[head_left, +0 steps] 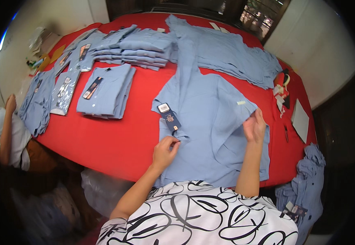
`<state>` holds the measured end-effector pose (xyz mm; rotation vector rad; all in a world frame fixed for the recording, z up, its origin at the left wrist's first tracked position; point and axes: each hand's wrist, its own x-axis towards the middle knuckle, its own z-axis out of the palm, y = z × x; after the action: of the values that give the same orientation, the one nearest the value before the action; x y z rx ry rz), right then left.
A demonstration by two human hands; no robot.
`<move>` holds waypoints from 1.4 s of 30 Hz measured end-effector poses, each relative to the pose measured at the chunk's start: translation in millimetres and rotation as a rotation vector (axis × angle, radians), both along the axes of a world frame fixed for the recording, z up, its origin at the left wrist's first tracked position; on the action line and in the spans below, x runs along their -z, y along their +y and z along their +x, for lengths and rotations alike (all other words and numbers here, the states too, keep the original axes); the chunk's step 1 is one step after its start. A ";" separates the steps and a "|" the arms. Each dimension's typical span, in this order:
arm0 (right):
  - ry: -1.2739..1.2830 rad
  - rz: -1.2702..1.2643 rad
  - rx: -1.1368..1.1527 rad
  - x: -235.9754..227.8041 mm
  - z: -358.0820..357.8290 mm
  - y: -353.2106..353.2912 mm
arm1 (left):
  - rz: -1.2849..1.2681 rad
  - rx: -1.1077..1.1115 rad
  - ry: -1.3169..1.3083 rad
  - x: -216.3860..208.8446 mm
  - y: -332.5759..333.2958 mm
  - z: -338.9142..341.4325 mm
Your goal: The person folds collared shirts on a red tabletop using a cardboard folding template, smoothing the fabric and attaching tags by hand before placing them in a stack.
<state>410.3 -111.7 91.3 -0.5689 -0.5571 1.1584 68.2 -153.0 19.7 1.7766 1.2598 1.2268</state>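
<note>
A light blue shirt lies spread out in front of me, one sleeve stretching away toward the far stack. On its left side rests a dark hang tag with a white label at one end. Just below that tag, my left hand pinches the shirt's fabric or the tag's cord; which of the two is hard to make out. My right hand grips the shirt's right edge and lifts it slightly, with the palm turned up. A small pale label sits on the cloth near that hand.
A red cloth covers the table. Folded shirts and a stack stand left; more shirts lie at the back. White paper and small scissors are right. Another person's arm is far left.
</note>
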 end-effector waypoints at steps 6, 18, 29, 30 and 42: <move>0.015 0.014 -0.160 23.2 17.8 2.1 | 0.063 -0.044 0.098 7.9 -2.7 -9.6; -0.056 0.045 -0.195 19.4 22.0 -9.7 | 0.018 0.043 -0.026 -0.6 -7.2 -10.2; -1.322 -0.105 0.146 6.0 -72.2 -43.7 | 0.048 0.105 -0.152 -12.5 -8.3 1.9; -1.343 0.025 -0.006 1.0 -99.6 -50.9 | 0.060 0.118 -0.172 -15.5 -9.5 6.6; -0.895 -0.148 -0.077 34.1 -189.6 -54.2 | -0.185 0.079 -0.336 -28.2 -17.9 14.1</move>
<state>220.8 -165.9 57.2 -1.2153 -1.2659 0.9812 82.3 -170.9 47.9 1.4057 1.0609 1.2578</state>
